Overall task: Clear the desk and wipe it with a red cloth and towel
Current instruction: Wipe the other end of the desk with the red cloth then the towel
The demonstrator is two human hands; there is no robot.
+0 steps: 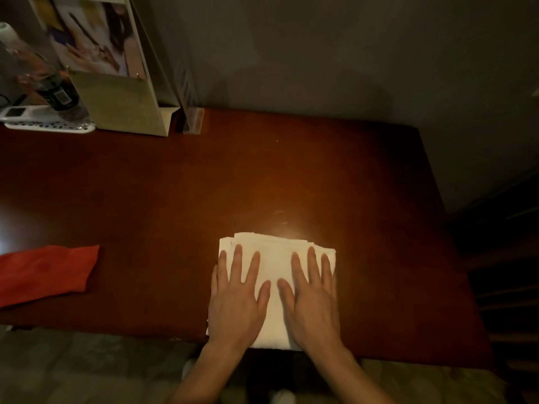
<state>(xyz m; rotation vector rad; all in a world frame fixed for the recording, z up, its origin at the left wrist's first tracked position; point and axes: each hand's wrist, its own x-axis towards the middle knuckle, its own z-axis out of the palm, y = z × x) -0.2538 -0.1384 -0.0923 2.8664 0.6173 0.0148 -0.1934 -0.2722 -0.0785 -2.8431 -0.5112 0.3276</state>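
Note:
A folded white towel [275, 258] lies on the dark reddish wooden desk [204, 185], close to its near edge. My left hand [237, 295] presses flat on the towel's left half, fingers straight and spread. My right hand [313, 295] lies flat on its right half in the same way. A red cloth [43, 272] rests crumpled on the desk at the far left, apart from both hands.
At the desk's back left stand a white paper bag [122, 106] with a photo print, a clear acrylic stand [192, 118], and a white tray [49, 123] holding a dark bottle [55, 88]. A grey wall runs behind; the desk's right edge drops into shadow.

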